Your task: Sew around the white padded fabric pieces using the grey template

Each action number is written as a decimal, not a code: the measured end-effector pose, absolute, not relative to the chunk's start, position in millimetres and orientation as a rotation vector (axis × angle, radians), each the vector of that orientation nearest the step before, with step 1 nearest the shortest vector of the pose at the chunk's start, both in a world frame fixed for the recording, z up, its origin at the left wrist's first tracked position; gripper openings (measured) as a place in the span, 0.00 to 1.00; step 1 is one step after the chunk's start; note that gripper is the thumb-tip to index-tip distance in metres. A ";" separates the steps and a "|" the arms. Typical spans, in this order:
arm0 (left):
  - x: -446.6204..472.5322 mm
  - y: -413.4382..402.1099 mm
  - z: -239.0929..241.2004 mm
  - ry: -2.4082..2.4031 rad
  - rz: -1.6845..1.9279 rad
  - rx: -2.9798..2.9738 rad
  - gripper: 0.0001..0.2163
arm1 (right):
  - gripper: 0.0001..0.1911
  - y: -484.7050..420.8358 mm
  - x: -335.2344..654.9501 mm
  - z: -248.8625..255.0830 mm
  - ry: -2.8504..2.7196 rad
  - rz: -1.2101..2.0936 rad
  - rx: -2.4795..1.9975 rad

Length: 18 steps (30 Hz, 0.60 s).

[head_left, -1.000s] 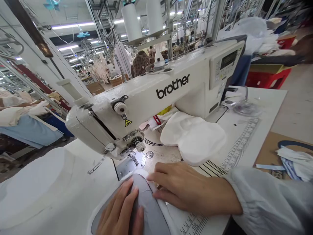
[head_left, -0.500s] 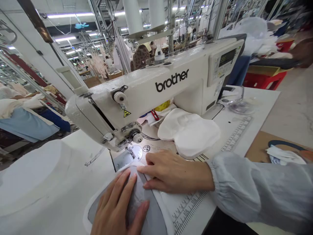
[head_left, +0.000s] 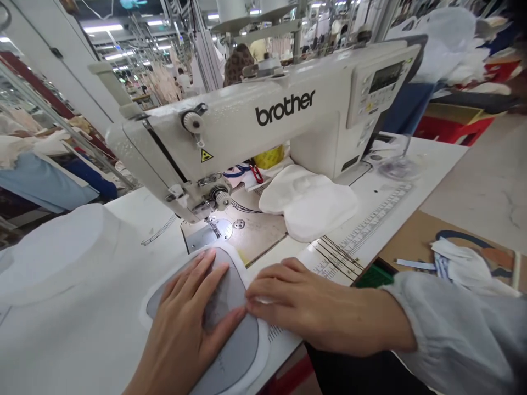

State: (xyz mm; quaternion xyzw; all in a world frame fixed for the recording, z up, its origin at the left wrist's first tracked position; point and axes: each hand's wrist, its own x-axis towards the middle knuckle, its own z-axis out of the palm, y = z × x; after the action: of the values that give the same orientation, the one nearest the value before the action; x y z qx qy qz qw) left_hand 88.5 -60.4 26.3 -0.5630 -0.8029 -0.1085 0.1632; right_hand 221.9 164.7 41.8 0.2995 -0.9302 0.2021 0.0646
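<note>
A grey panel with a padded white border [head_left: 260, 344] lies on the sewing table, just in front of the sewing machine's needle plate [head_left: 212, 233]. My left hand [head_left: 191, 312] rests flat on its grey face, fingers stretched toward the presser foot [head_left: 214, 227]. At the panel's right edge, my right hand [head_left: 300, 302] has its fingers and thumb drawn together in a pinch on the border. The panel's near end runs out of view under my left wrist. A white padded piece [head_left: 308, 203] sits beneath the machine arm.
The white sewing machine [head_left: 239, 131] spans the far side. Red-handled snips [head_left: 256, 173] and a yellow roll [head_left: 269, 157] lie behind its arm. White fabric [head_left: 53, 252] is spread at left. A cardboard surface [head_left: 405, 241] with cloth scraps is at right.
The panel has come away from the needle plate toward me. My right hand has moved from the panel's far tip down to its right edge. The view has tilted down.
</note>
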 end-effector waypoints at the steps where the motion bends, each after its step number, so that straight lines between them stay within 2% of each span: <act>1: 89.0 -60.3 26.8 -2.283 -0.317 -1.613 0.25 | 0.19 163.8 226.9 40.2 -2.790 0.625 0.916; 12: 91.2 -62.4 27.5 -2.294 -0.338 -1.611 0.24 | 0.12 159.3 236.6 40.6 -2.715 0.635 0.898; 18: 89.4 -64.3 25.6 -2.252 -0.354 -1.622 0.23 | 0.17 161.3 217.7 55.9 -2.480 0.135 1.161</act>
State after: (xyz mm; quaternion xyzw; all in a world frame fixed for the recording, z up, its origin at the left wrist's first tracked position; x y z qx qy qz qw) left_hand 89.4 -64.3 25.6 -0.5712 -0.7930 -0.1246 0.1712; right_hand 217.7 161.3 55.9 0.4152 -0.8864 0.0482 0.1988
